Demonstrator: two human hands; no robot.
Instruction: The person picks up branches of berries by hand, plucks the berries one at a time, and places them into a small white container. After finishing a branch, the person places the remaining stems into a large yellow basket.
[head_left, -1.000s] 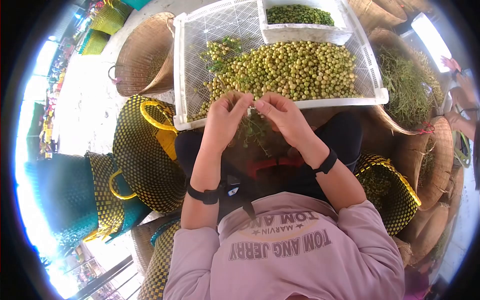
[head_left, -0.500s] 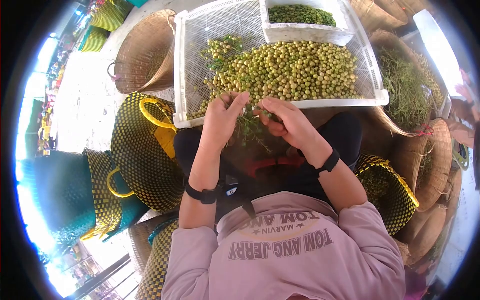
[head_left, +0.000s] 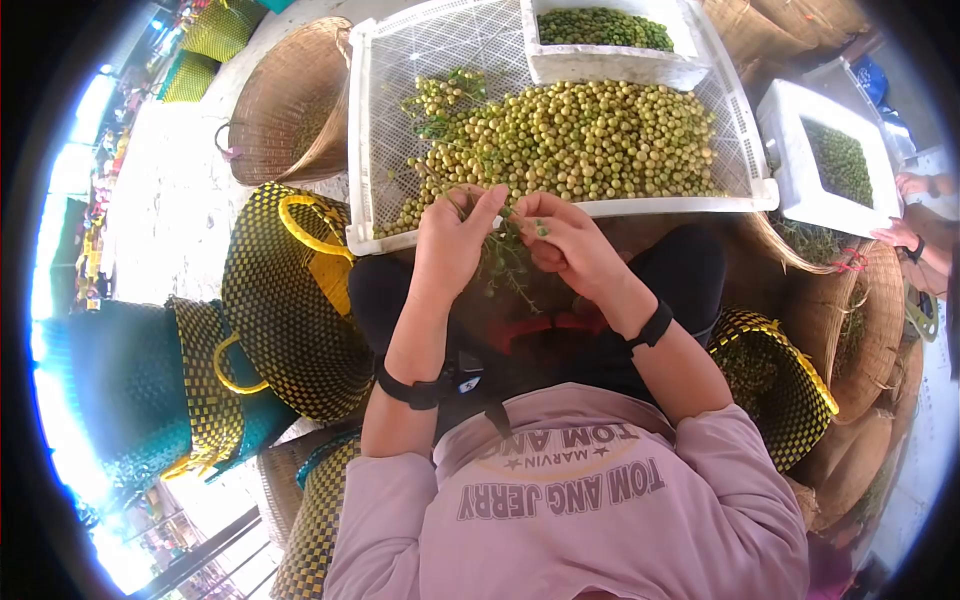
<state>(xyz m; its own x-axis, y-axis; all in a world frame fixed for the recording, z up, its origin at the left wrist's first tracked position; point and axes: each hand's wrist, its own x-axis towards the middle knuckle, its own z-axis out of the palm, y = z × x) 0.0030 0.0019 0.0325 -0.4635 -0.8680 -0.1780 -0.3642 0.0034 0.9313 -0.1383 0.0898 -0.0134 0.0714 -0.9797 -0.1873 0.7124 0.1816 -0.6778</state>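
My left hand (head_left: pixel 452 240) is closed on a green sprig (head_left: pixel 508 268), whose thin stems hang down between my hands. My right hand (head_left: pixel 568 250) is closed beside it, fingertips against the sprig, with a small round green berry (head_left: pixel 542 230) showing at the fingers. Whether the right fingers grip the stem or a berry is partly hidden. Just beyond both hands lies a white mesh tray (head_left: pixel 640 207) with a heap of yellow-green berries (head_left: pixel 585 140). A leafy berry cluster (head_left: pixel 448 95) rests on the heap's left part. A white box (head_left: pixel 620 68) of smaller green berries sits in the tray's far corner.
At right, another person's hand (head_left: pixel 897 235) holds a tilted white box (head_left: pixel 795 170) of green berries over a wicker basket. A wicker basket (head_left: pixel 285 100) stands left of the tray. Yellow-black woven baskets (head_left: pixel 290 330) flank my legs, with another (head_left: pixel 800 400) at right.
At right, the other person's white box has swung down into view over the basket of stems. My hands stay close together at the sprig; my right fingers have shifted slightly, exposing a green berry.
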